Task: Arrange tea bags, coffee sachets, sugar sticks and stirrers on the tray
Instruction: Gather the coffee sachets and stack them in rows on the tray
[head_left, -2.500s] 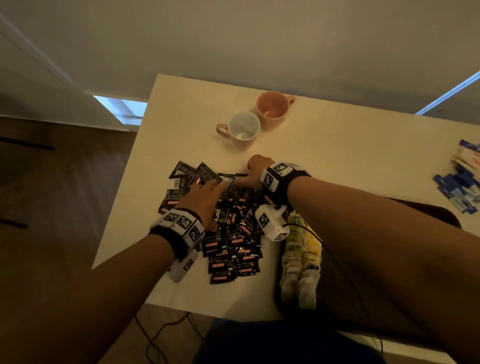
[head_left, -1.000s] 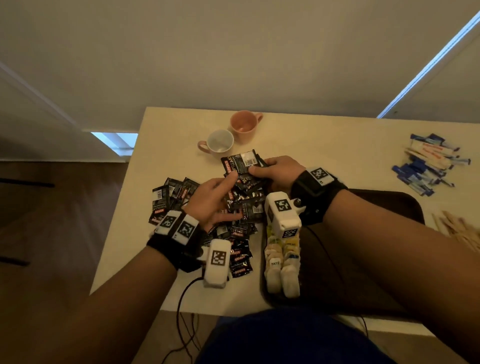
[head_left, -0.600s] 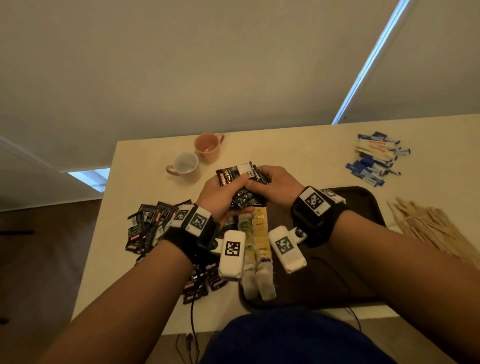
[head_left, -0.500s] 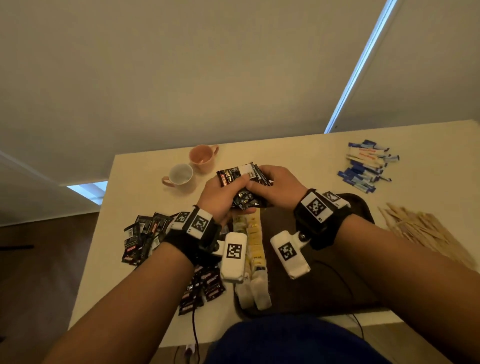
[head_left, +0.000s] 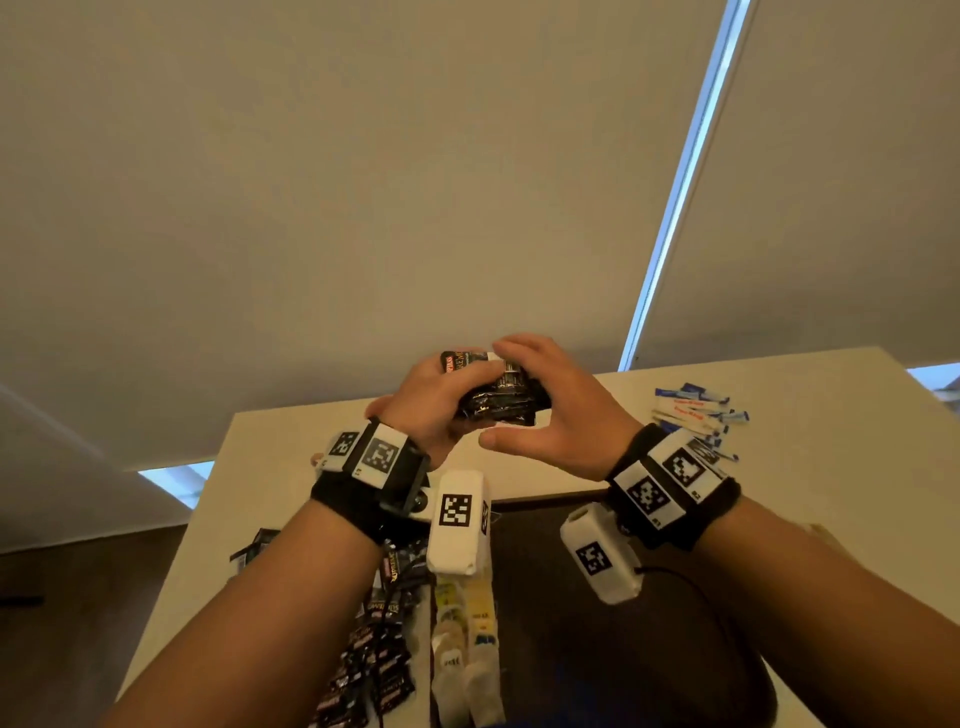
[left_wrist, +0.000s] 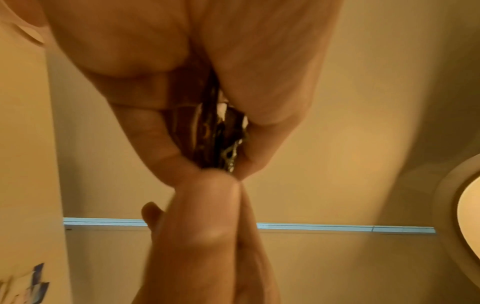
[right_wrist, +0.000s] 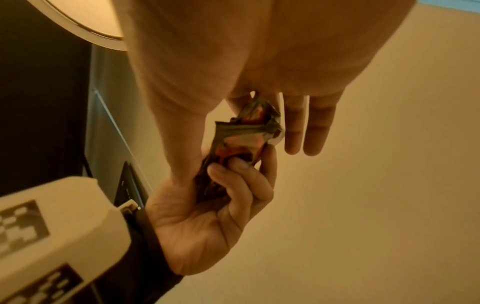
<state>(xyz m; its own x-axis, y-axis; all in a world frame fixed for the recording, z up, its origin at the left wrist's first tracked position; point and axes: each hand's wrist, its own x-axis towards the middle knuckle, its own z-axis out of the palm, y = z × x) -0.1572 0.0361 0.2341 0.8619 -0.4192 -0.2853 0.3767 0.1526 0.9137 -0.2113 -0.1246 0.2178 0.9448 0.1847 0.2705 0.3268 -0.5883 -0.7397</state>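
Both hands are raised above the table (head_left: 810, 415) with a stack of black coffee sachets (head_left: 498, 400) between them. My left hand (head_left: 436, 405) grips the stack, fingers curled round it (right_wrist: 241, 181). My right hand (head_left: 550, 415) lays nearly straight fingers (right_wrist: 309, 127) over the stack's top, thumb spread below. The stack's edges (left_wrist: 215, 139) show between the left thumb and fingers. Loose coffee sachets (head_left: 374, 654) lie on the table at the lower left. Tea bags (head_left: 462, 629) line the left side of the dark brown tray (head_left: 623, 649). Sugar sticks (head_left: 691, 410) lie at the back right.
The table's left edge (head_left: 176, 582) drops to a wooden floor. A pale wall with a bright window strip (head_left: 670, 208) fills the upper view. A mug's rim (head_left: 316, 460) peeks out beside my left wrist strap. A cable runs across the tray.
Both hands gathered sachets from the pile and lifted the stack up off the table. The view has tilted upward, so the mugs and stirrers have mostly dropped out of sight.
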